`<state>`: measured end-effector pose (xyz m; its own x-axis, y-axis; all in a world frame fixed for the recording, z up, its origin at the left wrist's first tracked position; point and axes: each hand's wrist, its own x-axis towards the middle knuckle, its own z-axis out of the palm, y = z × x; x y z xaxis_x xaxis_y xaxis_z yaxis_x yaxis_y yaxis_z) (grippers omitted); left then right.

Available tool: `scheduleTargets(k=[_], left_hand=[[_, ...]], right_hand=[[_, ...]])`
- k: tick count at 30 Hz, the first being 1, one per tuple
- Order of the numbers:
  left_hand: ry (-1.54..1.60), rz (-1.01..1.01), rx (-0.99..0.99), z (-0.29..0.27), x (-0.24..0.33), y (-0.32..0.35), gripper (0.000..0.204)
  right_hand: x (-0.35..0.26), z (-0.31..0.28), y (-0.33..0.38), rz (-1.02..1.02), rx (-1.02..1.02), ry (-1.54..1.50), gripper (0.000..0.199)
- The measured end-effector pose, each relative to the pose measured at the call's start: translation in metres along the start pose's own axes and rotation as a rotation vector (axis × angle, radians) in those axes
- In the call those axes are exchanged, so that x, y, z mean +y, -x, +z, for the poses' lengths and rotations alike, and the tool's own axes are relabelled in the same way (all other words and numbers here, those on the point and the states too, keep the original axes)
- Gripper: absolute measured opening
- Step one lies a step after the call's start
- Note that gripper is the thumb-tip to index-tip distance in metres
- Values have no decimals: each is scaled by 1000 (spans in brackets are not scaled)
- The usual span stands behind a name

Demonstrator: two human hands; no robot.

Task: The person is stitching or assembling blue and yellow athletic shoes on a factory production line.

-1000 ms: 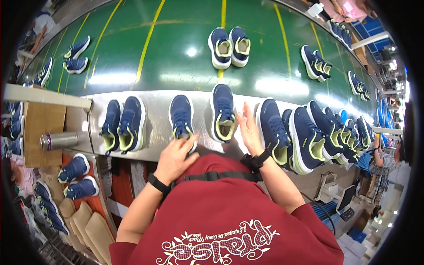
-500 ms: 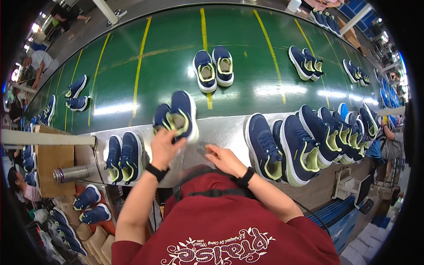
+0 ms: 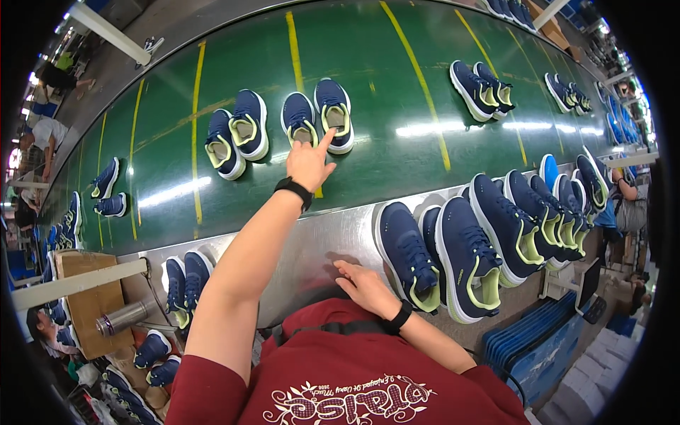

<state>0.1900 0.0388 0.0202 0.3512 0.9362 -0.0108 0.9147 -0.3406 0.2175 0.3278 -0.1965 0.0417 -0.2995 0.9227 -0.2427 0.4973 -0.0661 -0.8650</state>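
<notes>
My left hand [image 3: 308, 164] reaches out over the green conveyor belt [image 3: 397, 92]. Its index fingertip touches the heel of a navy shoe with a yellow-green lining, the right one of a pair [image 3: 317, 113] standing side by side on the belt. The hand holds nothing. My right hand [image 3: 363, 285] rests flat on the metal ledge [image 3: 312, 241] in front of me, fingers spread. It lies just left of a row of the same navy shoes [image 3: 460, 255].
A second pair [image 3: 237, 134] stands on the belt left of the first, and more pairs [image 3: 482, 88] lie further along. Another pair [image 3: 183, 283] sits on the ledge at my left, beside a cardboard box [image 3: 85, 304] and a metal cylinder [image 3: 124, 317]. Other people [image 3: 42, 134] work at far left.
My left hand lifted a pair of shoes from the metal ledge, carried it forward and set it on the green belt. My right hand left the shoes and settled on the ledge.
</notes>
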Motion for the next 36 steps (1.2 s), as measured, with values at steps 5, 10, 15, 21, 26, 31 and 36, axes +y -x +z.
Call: scheduleTargets(k=[5,10,15,21,26,31,36], left_hand=[[-8,-65,-147,15,1,-42,70],[168,-82,-79,14,-21,-8,45],[39,25,-77,14,-49,109,40],[63,-62,-85,31,-52,295,30],[133,-113,-74,54,-66,386,44],[-23,-99,-19,69,-71,399,59],[-85,-212,86,64,-88,401,27]], right_hand=[[2,-8,-6,-36,-39,70,33],[17,3,2,-41,-10,67,33],[21,23,-17,118,-23,-82,30],[18,97,-24,-68,89,21,53],[19,186,-18,-170,77,140,64],[41,195,-23,-90,93,190,63],[35,193,-11,-58,-21,245,56]])
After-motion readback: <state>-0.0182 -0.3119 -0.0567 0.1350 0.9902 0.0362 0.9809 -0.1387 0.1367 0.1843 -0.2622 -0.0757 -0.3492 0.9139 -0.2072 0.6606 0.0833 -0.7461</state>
